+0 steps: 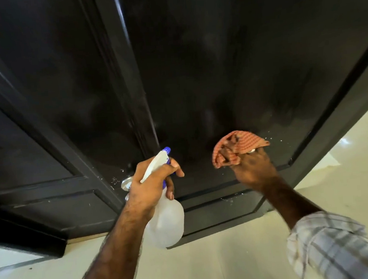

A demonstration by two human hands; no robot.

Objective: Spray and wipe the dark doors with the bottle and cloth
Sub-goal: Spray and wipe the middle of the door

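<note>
While left hand [148, 184] grips spray bottle [165, 220] by its neck, index finger near the trigger | right hand [252, 167] presses bunched soft cloth [236, 147] on right dark door [228, 69] | bottle looks light, probably slippery when wet

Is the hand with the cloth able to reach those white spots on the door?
Probably yes: the right hand holds the cloth beside the white spots on the door, with nothing between.
</note>
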